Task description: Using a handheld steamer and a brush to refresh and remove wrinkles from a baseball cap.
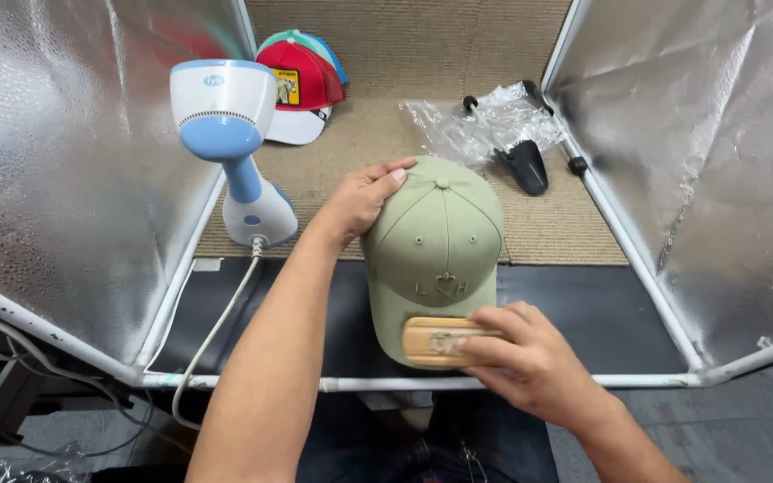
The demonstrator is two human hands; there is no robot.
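Note:
A sage-green baseball cap (440, 237) sits in the middle of the work surface, brim toward me. My left hand (361, 199) rests on the back left of its crown, fingers spread over the fabric. My right hand (530, 358) grips a small wooden brush (436, 341) and presses it flat on the cap's brim.
A white and blue handheld steamer (230, 148) stands at the left, its cord (212, 331) trailing toward me. A stack of caps, red on top (301, 85), lies at the back. Crumpled clear plastic (480, 121) and a black part (523, 165) lie back right. Silver reflective panels (64, 161) wall both sides.

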